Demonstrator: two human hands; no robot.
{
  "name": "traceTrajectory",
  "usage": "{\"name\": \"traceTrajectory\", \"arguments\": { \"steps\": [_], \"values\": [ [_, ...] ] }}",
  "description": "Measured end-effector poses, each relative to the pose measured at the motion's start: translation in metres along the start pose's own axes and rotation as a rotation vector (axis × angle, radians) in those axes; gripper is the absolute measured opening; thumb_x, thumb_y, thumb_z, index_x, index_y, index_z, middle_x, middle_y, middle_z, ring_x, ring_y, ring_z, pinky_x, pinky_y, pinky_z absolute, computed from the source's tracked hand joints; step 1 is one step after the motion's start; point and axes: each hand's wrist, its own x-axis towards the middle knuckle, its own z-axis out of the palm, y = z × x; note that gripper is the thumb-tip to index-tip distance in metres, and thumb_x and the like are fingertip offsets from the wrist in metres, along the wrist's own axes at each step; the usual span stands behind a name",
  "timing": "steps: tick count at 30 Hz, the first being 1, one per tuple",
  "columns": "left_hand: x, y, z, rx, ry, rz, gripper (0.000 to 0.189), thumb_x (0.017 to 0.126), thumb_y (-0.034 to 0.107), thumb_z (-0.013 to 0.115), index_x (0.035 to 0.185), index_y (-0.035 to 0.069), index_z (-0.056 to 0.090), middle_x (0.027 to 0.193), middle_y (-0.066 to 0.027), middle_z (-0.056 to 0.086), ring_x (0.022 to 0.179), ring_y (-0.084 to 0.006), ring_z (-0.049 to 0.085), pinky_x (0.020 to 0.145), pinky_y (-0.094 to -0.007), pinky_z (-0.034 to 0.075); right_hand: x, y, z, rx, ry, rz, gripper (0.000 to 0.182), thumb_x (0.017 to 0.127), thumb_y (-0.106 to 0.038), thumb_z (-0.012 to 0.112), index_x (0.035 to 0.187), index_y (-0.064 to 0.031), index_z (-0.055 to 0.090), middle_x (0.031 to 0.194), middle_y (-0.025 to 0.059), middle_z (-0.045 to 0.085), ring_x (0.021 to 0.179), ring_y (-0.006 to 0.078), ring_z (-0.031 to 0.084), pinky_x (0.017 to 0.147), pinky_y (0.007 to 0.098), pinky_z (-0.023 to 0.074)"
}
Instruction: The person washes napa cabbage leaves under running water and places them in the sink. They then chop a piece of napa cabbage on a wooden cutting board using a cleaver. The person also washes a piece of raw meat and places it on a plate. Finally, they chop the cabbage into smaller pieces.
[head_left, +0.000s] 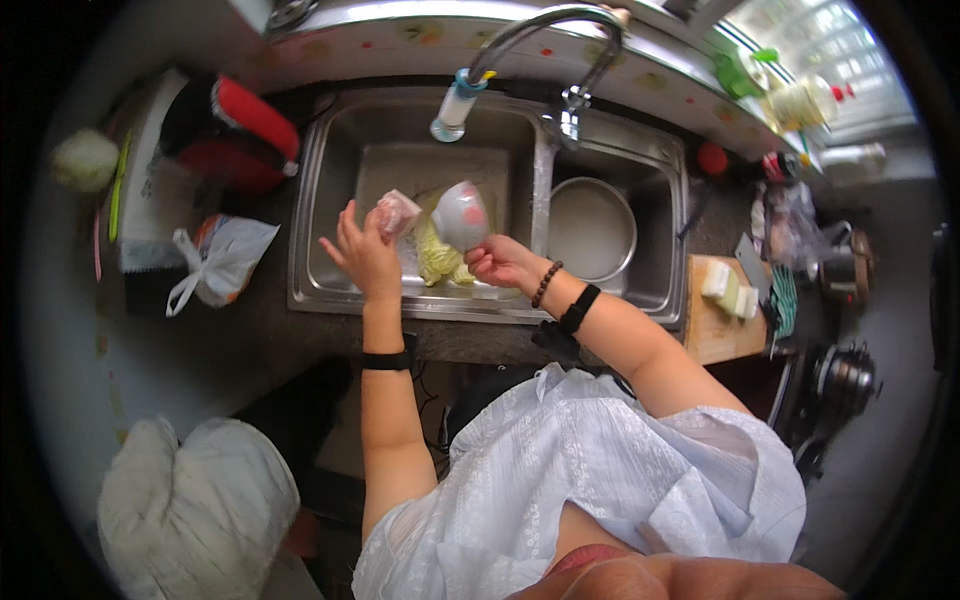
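Over the left basin of a stainless steel double sink, my left hand holds a piece of raw meat, pale pink, between thumb and fingers. My right hand grips the edge of a white bowl with pink patches, which is tipped on its side. Below and between the two hands, yellow-green cabbage leaves lie in the basin, partly hidden by the bowl. The inside of the bowl cannot be seen.
A curved faucet with a filter tip hangs over the left basin. The right basin holds a round metal pan. To the right, a cutting board bears white blocks beside a knife. A tied plastic bag sits left.
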Motion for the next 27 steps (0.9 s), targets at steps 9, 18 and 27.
{"name": "traceTrajectory", "arguments": {
  "steps": [9,18,27],
  "values": [
    [0.004,-0.038,0.023,-0.110,-0.072,0.077,0.038,0.080,0.019,0.070,0.117,0.014,0.063,0.134,-0.0052,0.049,0.126,-0.0297,0.044,0.110,-0.0568,0.020,-0.013,-0.007,-0.009,-0.300,0.182,-0.124,0.016,0.095,-0.008,0.039,0.108,-0.0026,0.047,0.066,-0.0023,0.043,0.052,0.0035,0.042,0.041,0.0139,0.0362],
    [0.014,-0.027,0.024,-0.005,-0.128,0.056,0.039,0.083,0.018,0.068,0.119,0.005,0.060,0.129,-0.0077,0.054,0.124,-0.0281,0.048,0.109,-0.0501,0.028,-0.097,0.010,-0.009,-0.901,0.240,-0.416,0.011,0.085,-0.008,0.048,0.080,0.0013,0.052,0.062,0.0033,0.052,0.051,0.0103,0.047,0.047,0.0287,0.0455],
    [-0.002,-0.046,0.074,-1.625,-0.284,-0.975,0.049,0.092,0.039,0.060,0.135,0.022,0.045,0.131,-0.0022,0.051,0.118,-0.0286,0.050,0.092,-0.0472,0.045,-0.300,-0.080,-0.106,-0.618,0.722,-1.062,0.023,0.086,-0.011,0.048,0.106,-0.0016,0.053,0.070,0.0082,0.058,0.052,0.0148,0.054,0.045,0.0347,0.0512]
  ]
}}
